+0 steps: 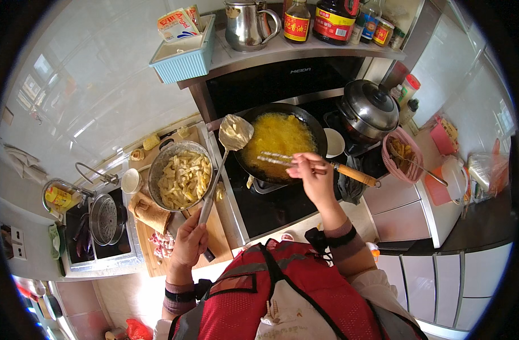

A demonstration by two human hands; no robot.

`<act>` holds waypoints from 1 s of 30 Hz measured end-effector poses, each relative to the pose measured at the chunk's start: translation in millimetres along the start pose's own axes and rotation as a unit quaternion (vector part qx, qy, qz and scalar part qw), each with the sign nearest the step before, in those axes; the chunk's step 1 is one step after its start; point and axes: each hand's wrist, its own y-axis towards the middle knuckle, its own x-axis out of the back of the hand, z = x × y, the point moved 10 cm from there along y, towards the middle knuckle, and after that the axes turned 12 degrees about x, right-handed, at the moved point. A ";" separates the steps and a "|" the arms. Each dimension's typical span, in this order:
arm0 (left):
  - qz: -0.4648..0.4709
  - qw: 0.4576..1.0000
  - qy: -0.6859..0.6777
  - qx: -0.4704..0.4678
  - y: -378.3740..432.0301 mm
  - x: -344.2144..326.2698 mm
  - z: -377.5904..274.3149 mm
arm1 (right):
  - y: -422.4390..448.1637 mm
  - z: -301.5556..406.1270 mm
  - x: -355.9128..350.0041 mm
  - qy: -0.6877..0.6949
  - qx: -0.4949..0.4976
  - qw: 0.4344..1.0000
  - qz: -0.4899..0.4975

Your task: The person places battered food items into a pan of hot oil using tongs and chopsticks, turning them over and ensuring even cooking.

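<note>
My left hand [190, 238] grips the handle of a metal ladle [218, 174]; its bowl, with battered pieces in it, is over the left rim of a black wok [319, 127]. Bubbling yellow oil [280, 131] fills much of the wok. Over the oil's near right side, my right hand [310, 174] holds chopsticks [280, 158], their tips pointing left. A metal bowl of batter-coated strips [185, 178] stands left of the wok. Beneath and beside it is a wooden cutting board [219, 238] with chopped raw meat [161, 245] and a knife partly hidden by my left hand.
A lidded pot [369, 106] stands on the stove at right, near a white bowl [333, 142] and a pink basket of fried pieces [401, 155]. The wok's wooden handle [355, 174] points right. Bottles and a metal pitcher [247, 25] stand on the shelf. The sink [110, 248] is left.
</note>
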 end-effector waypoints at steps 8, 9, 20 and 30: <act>0.027 0.999 0.043 0.012 1.4 -0.4 11.5 | 21.6 34.6 -12.6 0.043 0.030 0.999 0.008; 0.028 0.999 0.043 0.011 1.1 -1.8 10.5 | 22.7 33.2 -15.8 0.043 0.031 0.999 0.008; 0.009 0.999 0.022 0.035 -5.6 2.5 16.0 | 4.8 5.0 -22.6 0.055 -0.002 0.998 0.014; 0.006 0.999 0.016 0.030 -5.0 5.4 16.6 | -14.0 -17.7 -6.0 0.007 -0.044 0.999 0.021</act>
